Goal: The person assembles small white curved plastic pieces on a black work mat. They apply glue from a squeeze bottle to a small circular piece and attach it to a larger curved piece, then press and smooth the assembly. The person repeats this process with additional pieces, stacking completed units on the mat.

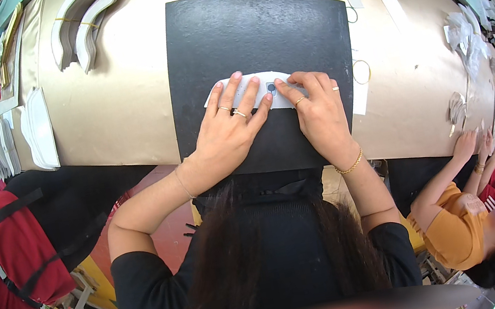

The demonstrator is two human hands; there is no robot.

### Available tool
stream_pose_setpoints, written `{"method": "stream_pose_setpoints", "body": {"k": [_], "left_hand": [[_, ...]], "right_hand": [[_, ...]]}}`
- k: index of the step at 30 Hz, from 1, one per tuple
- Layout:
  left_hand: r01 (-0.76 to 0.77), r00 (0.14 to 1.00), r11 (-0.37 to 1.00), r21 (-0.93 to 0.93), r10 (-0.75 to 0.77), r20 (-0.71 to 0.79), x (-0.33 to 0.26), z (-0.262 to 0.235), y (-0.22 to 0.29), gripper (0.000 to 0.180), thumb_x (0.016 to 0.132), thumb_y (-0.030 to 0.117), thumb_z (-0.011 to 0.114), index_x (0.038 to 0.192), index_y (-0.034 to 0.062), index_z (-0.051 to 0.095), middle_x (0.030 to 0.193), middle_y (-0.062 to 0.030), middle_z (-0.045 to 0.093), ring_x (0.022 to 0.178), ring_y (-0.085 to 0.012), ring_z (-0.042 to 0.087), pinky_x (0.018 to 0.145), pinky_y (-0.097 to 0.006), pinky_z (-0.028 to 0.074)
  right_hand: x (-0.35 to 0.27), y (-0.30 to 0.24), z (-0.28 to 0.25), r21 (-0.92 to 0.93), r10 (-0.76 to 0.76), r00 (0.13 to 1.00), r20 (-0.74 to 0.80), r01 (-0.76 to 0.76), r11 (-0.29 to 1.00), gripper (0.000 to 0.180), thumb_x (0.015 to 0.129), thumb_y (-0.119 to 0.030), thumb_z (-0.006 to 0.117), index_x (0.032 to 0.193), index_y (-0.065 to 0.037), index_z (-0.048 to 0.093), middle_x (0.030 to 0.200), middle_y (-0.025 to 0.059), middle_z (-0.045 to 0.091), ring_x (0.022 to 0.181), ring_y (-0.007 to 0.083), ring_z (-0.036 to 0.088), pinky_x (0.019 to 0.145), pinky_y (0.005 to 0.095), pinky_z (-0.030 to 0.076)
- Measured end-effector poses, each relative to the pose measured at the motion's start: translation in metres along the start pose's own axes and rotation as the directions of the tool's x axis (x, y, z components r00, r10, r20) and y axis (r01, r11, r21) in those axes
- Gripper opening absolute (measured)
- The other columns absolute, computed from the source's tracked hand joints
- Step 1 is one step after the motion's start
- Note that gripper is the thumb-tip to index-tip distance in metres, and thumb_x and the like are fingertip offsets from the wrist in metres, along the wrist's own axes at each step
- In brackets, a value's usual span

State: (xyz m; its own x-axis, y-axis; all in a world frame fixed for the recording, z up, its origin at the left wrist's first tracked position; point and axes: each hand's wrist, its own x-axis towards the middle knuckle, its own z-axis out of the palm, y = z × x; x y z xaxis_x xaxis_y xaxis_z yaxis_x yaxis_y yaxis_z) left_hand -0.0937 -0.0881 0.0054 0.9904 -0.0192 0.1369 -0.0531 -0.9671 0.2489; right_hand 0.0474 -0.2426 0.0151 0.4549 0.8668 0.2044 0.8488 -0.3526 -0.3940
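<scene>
Pressing down flat, the left hand (226, 128) is lying open with fingers spread over the left half of a white curved piece (253, 92), which is resting on the black mat (252, 28) near the table's near edge. Just beside it, the right hand (317, 112) is also lying on the piece, its fingers bent and its fingertips pinning the right end; it is gripping nothing that I can see. A small dark round mark is showing on the piece between the two hands, though what it is I cannot tell.

Going by how things lie, the piece is thin and light, so uneven pressure from either hand is likely to make it slide or buckle on the mat. The mat itself is hanging a little over the table (119, 104) edge, so a hard push could shift it toward the person. Farther right, a loose rubber band (361, 71) and a white strip (359, 98) are lying close by and could get caught under the work.
</scene>
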Motion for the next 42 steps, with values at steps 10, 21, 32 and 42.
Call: {"method": "stream_pose_setpoints", "body": {"k": [10, 21, 32, 42], "left_hand": [[-0.160, 0.986, 0.985, 0.069, 0.156, 0.061, 0.003, -0.003, 0.001, 0.047, 0.084, 0.010, 0.053, 0.128, -0.0031, 0.056, 0.143, -0.0226, 0.047, 0.134, -0.0396, 0.043, 0.107, -0.051, 0.038], [-0.172, 0.984, 0.984, 0.038, 0.170, 0.054, 0.002, 0.006, -0.010, 0.054, 0.083, 0.021, 0.066, 0.133, 0.0013, 0.055, 0.139, -0.0232, 0.049, 0.131, -0.0388, 0.044, 0.107, -0.051, 0.036], [-0.189, 0.982, 0.979, 0.080, 0.189, 0.007, 0.001, 0.026, -0.019, 0.053, 0.088, 0.028, 0.066, 0.136, 0.0096, 0.055, 0.142, -0.0207, 0.046, 0.133, -0.0385, 0.041, 0.107, -0.052, 0.033], [-0.187, 0.978, 0.979, 0.085, 0.193, -0.077, -0.003, 0.030, -0.015, 0.049, 0.095, 0.026, 0.055, 0.140, 0.0086, 0.051, 0.148, -0.0206, 0.041, 0.136, -0.0387, 0.037, 0.111, -0.052, 0.030]], "right_hand": [[-0.004, -0.007, -0.006, -0.050, -0.044, 0.998, 0.033, 0.045, 0.998, 0.045, 0.075, -0.005, 0.061, 0.120, -0.012, 0.065, 0.108, 0.0126, 0.059, 0.100, 0.0310, 0.056, 0.083, 0.0429, 0.045], [-0.015, -0.004, 0.008, -0.033, -0.016, 0.996, -0.085, 0.013, 0.999, 0.032, 0.086, -0.018, 0.056, 0.116, -0.013, 0.065, 0.110, 0.0052, 0.057, 0.106, 0.0240, 0.053, 0.087, 0.0404, 0.045], [-0.014, -0.004, 0.038, -0.177, -0.005, 0.988, -0.157, -0.023, 0.984, 0.023, 0.086, -0.025, 0.059, 0.104, -0.015, 0.070, 0.107, 0.0024, 0.056, 0.105, 0.0207, 0.052, 0.081, 0.0375, 0.045], [-0.038, -0.006, 0.060, -0.176, -0.053, 0.941, -0.335, -0.008, 0.984, 0.029, 0.085, -0.020, 0.059, 0.109, -0.008, 0.068, 0.119, 0.0084, 0.058, 0.117, 0.0256, 0.051, 0.099, 0.0407, 0.043]]}}
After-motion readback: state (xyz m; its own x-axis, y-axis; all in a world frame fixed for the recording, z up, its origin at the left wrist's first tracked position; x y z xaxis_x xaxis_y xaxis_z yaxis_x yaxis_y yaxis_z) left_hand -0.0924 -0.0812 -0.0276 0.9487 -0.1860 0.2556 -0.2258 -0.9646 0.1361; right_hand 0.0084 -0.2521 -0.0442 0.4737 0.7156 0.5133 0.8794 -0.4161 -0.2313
